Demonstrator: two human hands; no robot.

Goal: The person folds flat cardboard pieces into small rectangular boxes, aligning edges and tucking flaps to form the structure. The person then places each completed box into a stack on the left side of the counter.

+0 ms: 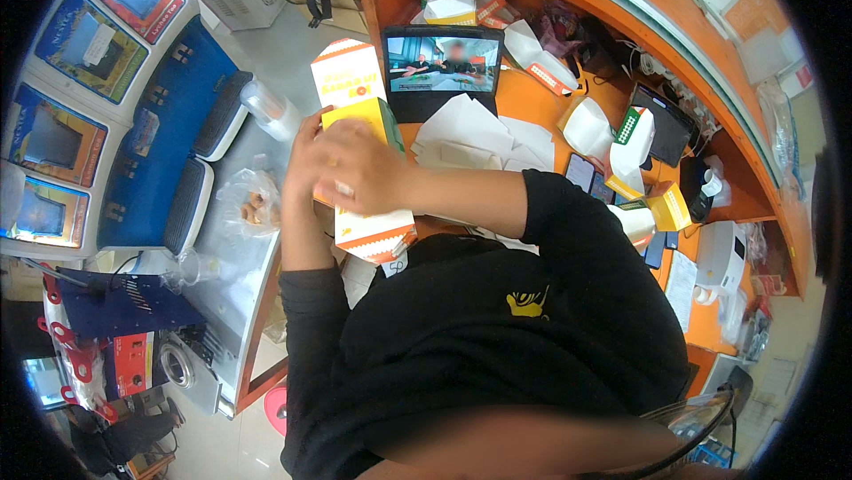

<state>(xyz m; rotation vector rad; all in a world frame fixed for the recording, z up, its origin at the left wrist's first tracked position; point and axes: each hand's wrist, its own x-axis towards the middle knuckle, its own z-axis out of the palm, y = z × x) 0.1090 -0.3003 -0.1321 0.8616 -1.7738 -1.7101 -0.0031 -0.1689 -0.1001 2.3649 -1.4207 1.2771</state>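
Observation:
A printed paper food box (388, 124) in yellow, white and orange is between my two hands, in front of my chest. One white-and-orange flap (348, 81) sticks out at its far end, and another flap (377, 230) points toward me. My left hand (304, 161) is closed around the box's left side, partly hidden behind the right. Across the top lies my right hand (366, 168), its fingers bent against the cardboard and slightly blurred. The box's underside is hidden.
A tablet (444, 63) playing a video stands beyond white paper sheets (475, 136). Folded food boxes (612, 143) and a phone (580, 171) lie on the right of the orange desk. At left are a drink dispenser (164, 125), plastic cups (271, 110) and a bag of brown food (253, 203).

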